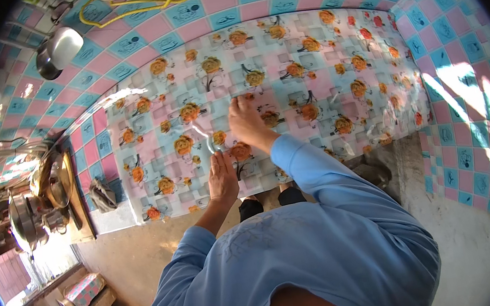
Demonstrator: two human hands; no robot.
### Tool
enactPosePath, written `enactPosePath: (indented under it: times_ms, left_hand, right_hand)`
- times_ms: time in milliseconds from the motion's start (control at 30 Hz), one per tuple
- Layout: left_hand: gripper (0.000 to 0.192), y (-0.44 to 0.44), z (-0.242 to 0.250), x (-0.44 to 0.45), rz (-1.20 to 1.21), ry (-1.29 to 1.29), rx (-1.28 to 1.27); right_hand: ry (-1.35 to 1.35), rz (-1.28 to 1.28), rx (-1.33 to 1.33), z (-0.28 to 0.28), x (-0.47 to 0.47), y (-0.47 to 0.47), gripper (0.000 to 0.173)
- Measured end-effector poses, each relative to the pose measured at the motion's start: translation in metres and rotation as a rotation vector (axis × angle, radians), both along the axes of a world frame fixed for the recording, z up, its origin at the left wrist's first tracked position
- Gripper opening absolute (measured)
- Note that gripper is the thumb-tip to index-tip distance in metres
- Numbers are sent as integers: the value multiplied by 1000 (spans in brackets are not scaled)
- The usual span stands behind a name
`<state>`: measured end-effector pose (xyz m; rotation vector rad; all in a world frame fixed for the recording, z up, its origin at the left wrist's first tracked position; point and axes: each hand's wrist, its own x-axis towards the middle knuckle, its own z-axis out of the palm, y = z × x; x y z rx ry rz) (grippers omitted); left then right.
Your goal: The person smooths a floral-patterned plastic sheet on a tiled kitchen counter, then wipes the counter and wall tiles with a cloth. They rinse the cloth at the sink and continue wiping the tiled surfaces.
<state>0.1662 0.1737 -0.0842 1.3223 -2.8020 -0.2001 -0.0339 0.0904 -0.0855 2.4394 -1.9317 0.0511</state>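
Observation:
A glossy plastic sheet (pixel 225 70) printed with orange flowers and squares lies over a counter in front of me. My left hand (pixel 223 177) rests flat on it near the front edge, fingers extended and close together, beside a shiny crease. Farther in and to the right, my right hand (pixel 244 116) touches the sheet with its fingers bent downward. Whether those fingertips pinch the plastic cannot be told.
Pink and blue patterned tiling (pixel 135 42) borders the counter's back and right sides. A metal ladle (pixel 59 52) hangs at upper left, with a yellow cord (pixel 134 2) nearby. Metal pots (pixel 24 221) and a grey cloth (pixel 102 195) are at left.

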Motion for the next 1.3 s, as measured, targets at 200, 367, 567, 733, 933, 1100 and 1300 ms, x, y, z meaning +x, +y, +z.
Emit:
enactPosePath:
  times_ms: [200,367,567,733,933,1100,1300]
  left_hand:
    - [55,2,5,6,10,57,61]
    - [51,-10,14,12,24,187,104]
    - [52,0,8,8,87,177,25]
    - [47,-9,11,4,109,273,34]
    - [54,-53,14,8,157,204,-22]
    - [56,-70,5,15,68,156,49]
    - [70,-98,31,21,-64,71,1]
  right_hand:
    - [-280,62,164,8,-13,48,49]
    - [-176,0,230,25,1,45,50]
    - [-215,95,117,11,-2,66,48]
    - [-160,38,167,22,10,65,48]
    - [-181,62,198,30,11,59,48]
    - [-165,26,324,31,14,56,53]
    - [-144,-19,120,33,-10,-2,66]
